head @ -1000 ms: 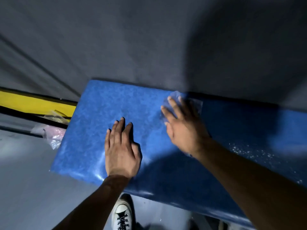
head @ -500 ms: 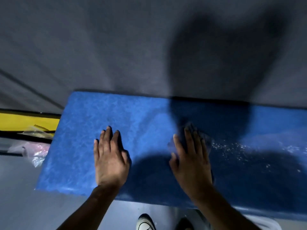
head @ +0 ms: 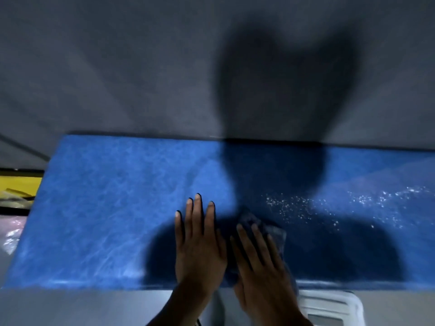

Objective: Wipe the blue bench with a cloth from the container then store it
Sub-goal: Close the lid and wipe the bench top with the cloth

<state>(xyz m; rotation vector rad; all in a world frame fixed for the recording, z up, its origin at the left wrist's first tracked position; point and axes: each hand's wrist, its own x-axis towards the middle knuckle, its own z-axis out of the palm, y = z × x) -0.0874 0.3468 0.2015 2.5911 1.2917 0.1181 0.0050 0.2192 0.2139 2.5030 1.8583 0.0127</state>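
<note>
The blue bench [head: 106, 196] runs across the view against a grey wall. My left hand [head: 200, 245] lies flat on its top near the front edge, fingers spread, holding nothing. Right beside it my right hand [head: 261, 262] presses down on a dark blue cloth [head: 275, 231], which sticks out past my fingertips. White specks [head: 294, 208] are scattered on the bench to the right of the cloth. A white plastic container [head: 329, 309] sits on the floor below the bench's front edge, partly hidden by my right forearm.
A grey wall [head: 141, 67] rises behind the bench, with my shadow on it. At the far left are a yellow strip [head: 18, 184] and crumpled clear plastic [head: 11, 231]. Grey floor [head: 70, 307] lies in front of the bench.
My right hand has dragged the cloth back toward the front edge, and it now lies close beside my left hand. The view has shifted right, bringing the white container in.
</note>
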